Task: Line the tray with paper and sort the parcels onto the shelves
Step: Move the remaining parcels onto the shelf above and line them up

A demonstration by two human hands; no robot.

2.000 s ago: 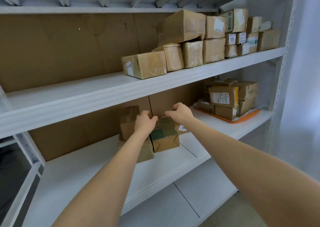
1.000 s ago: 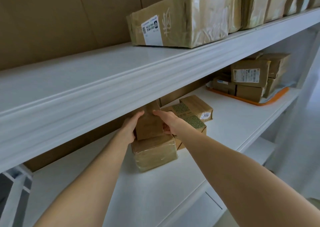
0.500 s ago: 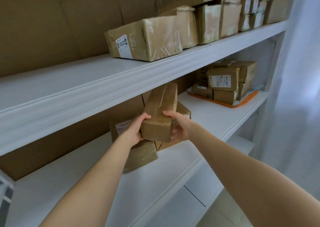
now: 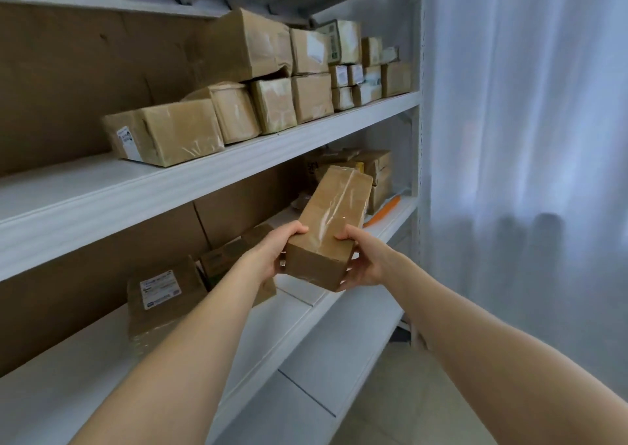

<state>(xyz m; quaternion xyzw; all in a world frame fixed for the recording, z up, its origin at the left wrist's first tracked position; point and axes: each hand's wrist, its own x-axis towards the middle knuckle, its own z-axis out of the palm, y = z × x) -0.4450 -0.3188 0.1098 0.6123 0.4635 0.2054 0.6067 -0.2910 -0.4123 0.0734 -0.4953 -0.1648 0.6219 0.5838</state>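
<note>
While the white shelving (image 4: pixel 416 138) fills most of the view beside a pale curtain (image 4: pixel 526 138), its upper shelf (image 4: pixel 238 169) carries a row of taped brown parcels (image 4: pixel 272 104) that runs from about the middle to the right-hand post, and the left part lies bare. Below it, the middle shelf (image 4: pixel 85 359) bears a labelled parcel (image 4: pixel 159 295) and some green-printed boxes (image 4: pixel 221 262) close behind the hands. At its far right end sits an orange tray (image 4: pixel 384 211) with a stack of parcels (image 4: pixel 377 169) on it. The held parcel (image 4: pixel 333 220), a long brown box with clear tape down its top, is in the air just in front of the middle shelf's edge and touches no shelf. Its long axis runs away from the person, up and to the right, so the raised far end points toward the tray while the near end sits between the hands. The left hand (image 4: pixel 268 257) grips the near left corner and the right hand (image 4: pixel 367 261) the near right one, neither plainly nearer. Each thumb lies on the top face and the other fingers (image 4: pixel 345 285) curl under the box, closed on it. My judgement is that the placing turns on this axis. Both shelves lie ahead and to the left of the fingers, so the box would go in far end first unless it is swung round to lie along the shelf.
</note>
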